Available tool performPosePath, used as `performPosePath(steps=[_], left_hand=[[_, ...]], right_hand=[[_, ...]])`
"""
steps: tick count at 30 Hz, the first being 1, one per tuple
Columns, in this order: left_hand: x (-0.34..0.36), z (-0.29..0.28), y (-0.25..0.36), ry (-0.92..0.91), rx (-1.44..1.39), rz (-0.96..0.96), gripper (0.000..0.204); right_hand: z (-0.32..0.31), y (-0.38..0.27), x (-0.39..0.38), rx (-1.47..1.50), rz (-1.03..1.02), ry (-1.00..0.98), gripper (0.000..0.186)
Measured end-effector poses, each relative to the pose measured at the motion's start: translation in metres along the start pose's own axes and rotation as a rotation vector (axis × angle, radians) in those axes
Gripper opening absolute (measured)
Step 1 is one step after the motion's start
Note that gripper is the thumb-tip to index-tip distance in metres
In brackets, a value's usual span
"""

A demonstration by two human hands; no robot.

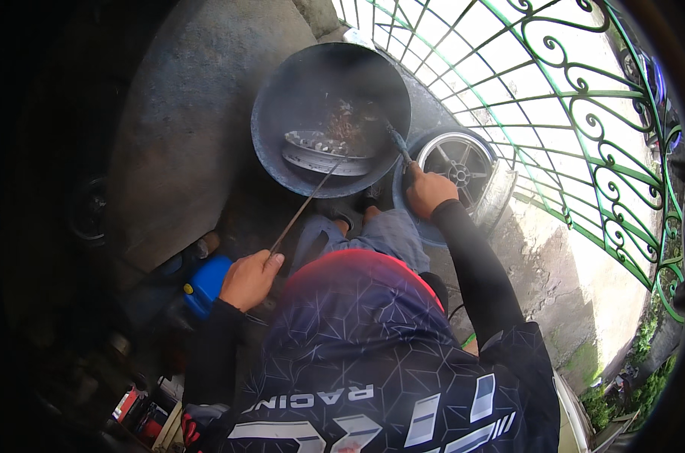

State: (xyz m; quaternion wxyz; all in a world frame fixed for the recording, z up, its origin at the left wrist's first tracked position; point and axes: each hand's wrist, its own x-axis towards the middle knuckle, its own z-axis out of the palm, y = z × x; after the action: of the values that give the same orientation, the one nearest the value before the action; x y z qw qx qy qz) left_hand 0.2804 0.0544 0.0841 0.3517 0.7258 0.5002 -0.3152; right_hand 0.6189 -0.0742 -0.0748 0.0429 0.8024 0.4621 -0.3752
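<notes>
My left hand [252,279] is closed around a thin rod [301,211], which slants up over the rim of a large round metal basin [264,155]. Its far tip meets or overlaps a silvery curved metal piece [327,160] lying in the basin, which looks like part of a wheel rim. My right hand [431,190] grips a bluish-grey stick-like tool [397,142] at the basin's right side. The tool's far end reaches inside, where haze blurs it, so I cannot tell its kind. An orange-brown patch of loose bits [344,124] shows near it.
Right of the large basin, a spoked wheel [459,167] rests in a second bluish basin [400,192]. A green metal grille [538,90] curves along the right. Beside my left hand stands a blue container [205,285]. Tools and a red object [129,404] lie at lower left.
</notes>
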Motion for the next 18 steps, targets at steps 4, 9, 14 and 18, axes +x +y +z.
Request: performPosePath(steps=[4,9,14,18], left_hand=[[-0.026,-0.025,-0.058,0.077,-0.363,-0.164,0.042],[-0.032,-0.009,-0.092,0.102,-0.517,-0.299,0.038],[-0.031,-0.005,-0.107,0.136,-0.559,-0.336,0.037],[-0.028,-0.006,-0.115,0.146,-0.538,-0.321,0.036]], right_hand=[[0.038,-0.004,0.055,-0.016,0.105,-0.018,0.049],[0.075,-0.003,0.088,-0.087,-0.058,-0.162,0.044],[0.072,0.025,0.072,1.181,0.225,-0.101,0.026],[0.044,0.016,0.023,1.432,0.373,-0.238,0.024]])
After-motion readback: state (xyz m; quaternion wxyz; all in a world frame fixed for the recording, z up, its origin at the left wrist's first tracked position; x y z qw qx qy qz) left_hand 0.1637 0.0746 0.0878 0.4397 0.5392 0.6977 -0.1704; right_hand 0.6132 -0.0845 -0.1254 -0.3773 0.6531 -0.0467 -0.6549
